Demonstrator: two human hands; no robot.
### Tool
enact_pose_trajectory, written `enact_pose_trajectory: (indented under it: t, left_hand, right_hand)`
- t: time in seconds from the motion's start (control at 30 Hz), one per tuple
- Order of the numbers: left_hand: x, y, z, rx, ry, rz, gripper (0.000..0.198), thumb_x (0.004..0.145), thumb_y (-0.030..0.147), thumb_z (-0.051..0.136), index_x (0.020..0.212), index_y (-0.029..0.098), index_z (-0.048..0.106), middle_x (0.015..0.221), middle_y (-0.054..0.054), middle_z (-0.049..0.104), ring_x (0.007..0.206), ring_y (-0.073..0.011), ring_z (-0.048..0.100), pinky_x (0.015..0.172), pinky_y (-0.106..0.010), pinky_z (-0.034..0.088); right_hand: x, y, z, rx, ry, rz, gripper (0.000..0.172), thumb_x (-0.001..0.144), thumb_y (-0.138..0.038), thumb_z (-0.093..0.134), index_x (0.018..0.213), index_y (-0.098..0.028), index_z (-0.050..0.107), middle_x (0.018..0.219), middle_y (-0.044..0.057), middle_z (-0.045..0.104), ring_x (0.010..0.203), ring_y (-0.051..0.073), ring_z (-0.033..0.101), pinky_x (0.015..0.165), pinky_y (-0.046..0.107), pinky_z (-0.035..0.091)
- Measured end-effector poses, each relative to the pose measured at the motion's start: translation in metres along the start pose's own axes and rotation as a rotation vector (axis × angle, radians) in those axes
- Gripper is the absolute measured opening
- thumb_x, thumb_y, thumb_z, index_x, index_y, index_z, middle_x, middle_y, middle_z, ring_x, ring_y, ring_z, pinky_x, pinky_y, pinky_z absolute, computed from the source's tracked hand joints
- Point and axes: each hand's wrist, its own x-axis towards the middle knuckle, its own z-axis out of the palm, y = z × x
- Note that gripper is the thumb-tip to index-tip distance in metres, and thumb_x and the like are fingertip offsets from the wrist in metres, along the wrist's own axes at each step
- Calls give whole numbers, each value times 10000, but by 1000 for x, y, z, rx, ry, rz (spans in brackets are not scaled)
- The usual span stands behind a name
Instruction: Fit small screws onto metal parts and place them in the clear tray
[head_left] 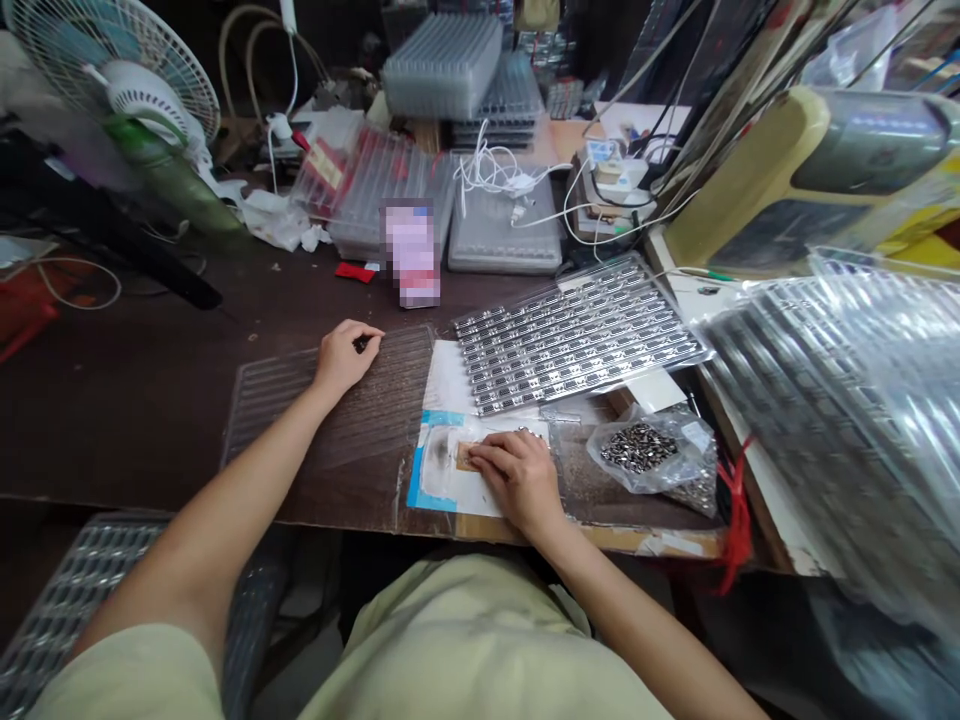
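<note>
My left hand (345, 358) had thumb and fingertip together above the clear ribbed tray (375, 410), anything between them hidden. To its right and nearer, my right hand (524, 476) bunched its fingers at a small brown piece (463, 459); whether they pinched it, I couldn't tell.

The left arm (259, 475) reaches farther, left grip (346, 358) curled; right grip (523, 478) bends palm-down.

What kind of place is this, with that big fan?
Probably a small workshop: a clear tray holds rows of metal pieces, a plastic bag holds loose pieces, and stacked trays stand behind.
</note>
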Motion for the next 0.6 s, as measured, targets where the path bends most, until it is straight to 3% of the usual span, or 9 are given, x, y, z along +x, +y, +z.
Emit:
enact_pose_trajectory:
  t: [0.13, 0.23, 0.33, 0.47, 0.6]
  left_hand:
    - [18, 37, 8, 62, -49, 61, 192, 824, 297, 564, 911, 219, 716, 992, -43, 688, 952, -216, 609, 894, -355, 411]
    - [39, 79, 31, 20, -160, 138, 202, 849, 314, 556, 925, 233, 725, 1000, -35, 711, 969, -223, 615, 911, -375, 394]
    - [57, 106, 51, 22, -256, 73, 172, 812, 334, 617, 874, 232, 741, 914, -40, 730, 885, -230, 636, 857, -371, 425]
    - [66, 109, 51, -10, -259, -16, 121, 780, 301, 647, 800, 222, 736, 855, -48, 728, 829, -228, 639, 816, -361, 456]
    - [41, 102, 27, -297, -202, -23, 156, 800, 282, 613, 868, 169, 698, 873, -63, 707, 806, -189, 642, 790, -326, 488]
  right_hand:
    - [-1, 0, 0, 32, 9, -6, 137, 893, -267, 589, 930, -250, 721, 900, 26, 684, 811, 156, 554, 710, 305, 386]
    - [-1, -1, 0, 30, 4, -19, 144, 897, -260, 580, 938, -248, 718, 902, 28, 675, 830, 161, 551, 722, 307, 391]
    - [-1, -1, -3, -21, -16, -34, 158, 900, -264, 574, 981, -265, 710, 910, 26, 667, 835, 171, 539, 732, 316, 386]
    - [-6, 5, -14, -220, -36, -37, 248, 888, -288, 588, 1120, -238, 661, 1029, 54, 656, 891, 210, 523, 747, 342, 378]
    - [-15, 15, -22, -335, -64, -45, 220, 899, -289, 570, 1089, -229, 663, 1023, 63, 650, 861, 205, 524, 704, 328, 376]
